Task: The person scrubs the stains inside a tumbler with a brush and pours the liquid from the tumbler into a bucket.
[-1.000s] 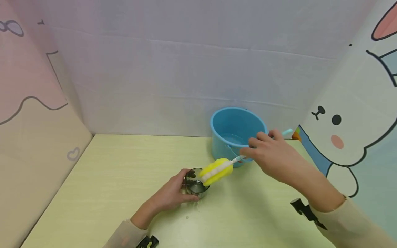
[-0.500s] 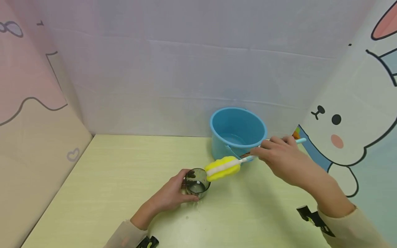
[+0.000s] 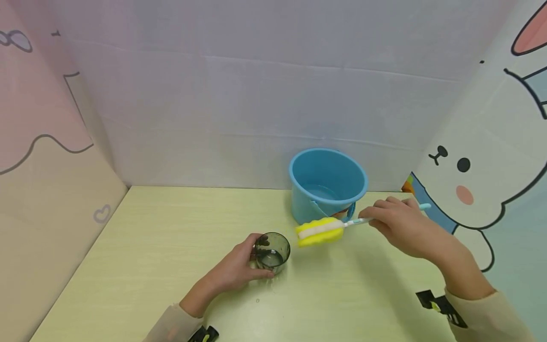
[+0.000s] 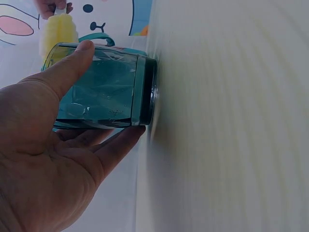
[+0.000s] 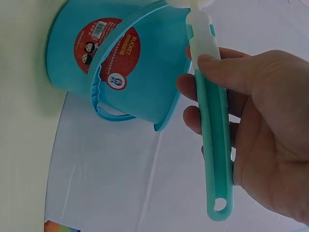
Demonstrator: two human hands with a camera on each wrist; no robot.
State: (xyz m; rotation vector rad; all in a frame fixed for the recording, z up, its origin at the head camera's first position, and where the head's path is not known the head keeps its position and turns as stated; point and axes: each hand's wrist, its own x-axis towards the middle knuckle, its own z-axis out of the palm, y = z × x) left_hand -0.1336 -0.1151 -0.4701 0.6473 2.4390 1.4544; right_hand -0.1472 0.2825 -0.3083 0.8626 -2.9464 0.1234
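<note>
A dark, see-through glass cup point(image 3: 273, 256) stands upright on the table, its mouth facing up. My left hand point(image 3: 235, 268) grips its side, thumb on the near side and fingers on the far side. The left wrist view shows the cup point(image 4: 99, 89) between thumb and fingers, its base against the tabletop. In my right hand point(image 3: 406, 230) is a sponge cup brush with a yellow and white head point(image 3: 319, 232), held above the table to the right of the cup and apart from it. Thumb and fingers wrap the brush's teal-and-white handle point(image 5: 215, 135) in the right wrist view.
Behind the brush, a light blue bucket point(image 3: 329, 178) stands near the table's back edge, with a little water in its bottom. Its handle point(image 5: 108, 58) hangs down over a red label. Small water drops lie on the pale table point(image 3: 171, 247) near the cup. Cloth-like walls surround the table.
My right hand has drawn the brush head from over the cup's mouth out to the right, clear of the rim, and lowered the handle. The left hand and cup have stayed put.
</note>
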